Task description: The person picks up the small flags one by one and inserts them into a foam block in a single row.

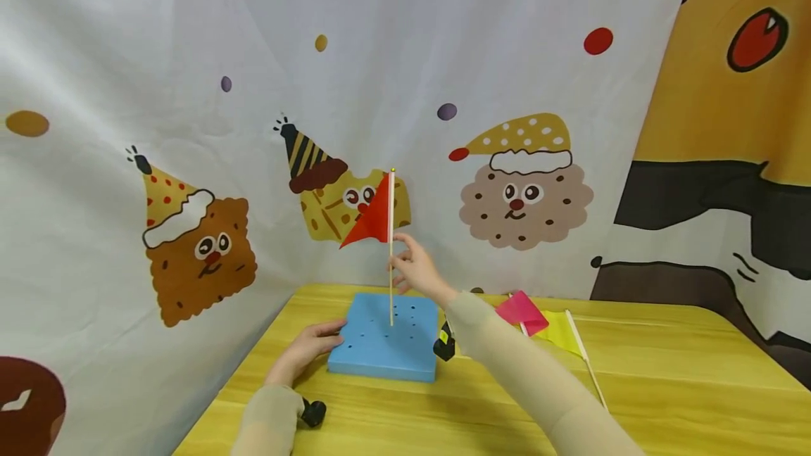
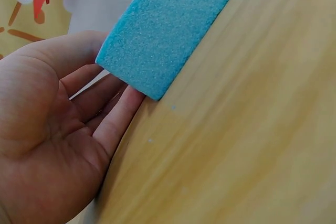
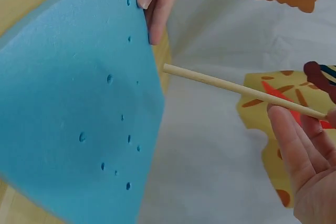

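1. A red flag on a thin wooden stick is seen standing upright in a blue foam block, which lies flat on the yellow wooden table, near its back left corner.
2. The stick's long axis runs vertically; its lower end is set in one of the holes on the block's top face, toward the rear middle.
3. The right hand is held just beside the stick on its right, at about mid-height; the fingers are extended and relaxed, and in the right wrist view the fingertips appear to touch the stick rather than curl round it.
4. The left hand is laid against the block's left edge, palm open, fingers straight along the foam, so the block is steadied and not clasped.
5. The right hand is judged the nearer to the stick; the left is lower and well to the left of it.
6. A pink flag and a yellow flag are seen lying flat on the table to the right of the block, behind the right forearm.
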Motion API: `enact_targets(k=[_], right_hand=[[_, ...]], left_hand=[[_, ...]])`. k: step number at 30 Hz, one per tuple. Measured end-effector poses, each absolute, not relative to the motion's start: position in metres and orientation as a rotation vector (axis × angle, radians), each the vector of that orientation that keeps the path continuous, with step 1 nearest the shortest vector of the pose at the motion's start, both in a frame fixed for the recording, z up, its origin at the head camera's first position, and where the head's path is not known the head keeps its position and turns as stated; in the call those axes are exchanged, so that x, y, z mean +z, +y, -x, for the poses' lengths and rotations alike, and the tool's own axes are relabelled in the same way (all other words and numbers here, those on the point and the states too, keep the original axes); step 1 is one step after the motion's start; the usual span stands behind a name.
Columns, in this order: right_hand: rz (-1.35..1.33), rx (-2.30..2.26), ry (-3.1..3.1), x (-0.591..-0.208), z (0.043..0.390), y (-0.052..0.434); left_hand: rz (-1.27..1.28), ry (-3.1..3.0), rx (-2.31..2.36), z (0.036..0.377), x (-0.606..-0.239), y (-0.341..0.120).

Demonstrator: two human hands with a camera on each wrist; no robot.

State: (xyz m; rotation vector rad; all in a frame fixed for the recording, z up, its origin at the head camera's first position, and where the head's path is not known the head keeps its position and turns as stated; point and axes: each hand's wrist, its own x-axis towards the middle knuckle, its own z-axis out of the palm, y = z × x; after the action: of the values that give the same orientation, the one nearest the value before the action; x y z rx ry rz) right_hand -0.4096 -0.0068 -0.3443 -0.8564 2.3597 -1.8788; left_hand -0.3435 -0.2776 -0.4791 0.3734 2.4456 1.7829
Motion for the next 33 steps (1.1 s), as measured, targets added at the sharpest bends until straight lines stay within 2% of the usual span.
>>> enact_targets(k=[15, 33], right_hand=[[0.830, -1.873, 2.482, -0.366, 0.424, -0.037], [0.768, -1.934, 2.520, -0.384, 0.433, -0.051]], left_hand=[[-0.363, 2.441, 1.805, 0.346, -0.482, -0.277], [-0.335, 2.431, 1.816, 0.346, -0.477, -0.275]])
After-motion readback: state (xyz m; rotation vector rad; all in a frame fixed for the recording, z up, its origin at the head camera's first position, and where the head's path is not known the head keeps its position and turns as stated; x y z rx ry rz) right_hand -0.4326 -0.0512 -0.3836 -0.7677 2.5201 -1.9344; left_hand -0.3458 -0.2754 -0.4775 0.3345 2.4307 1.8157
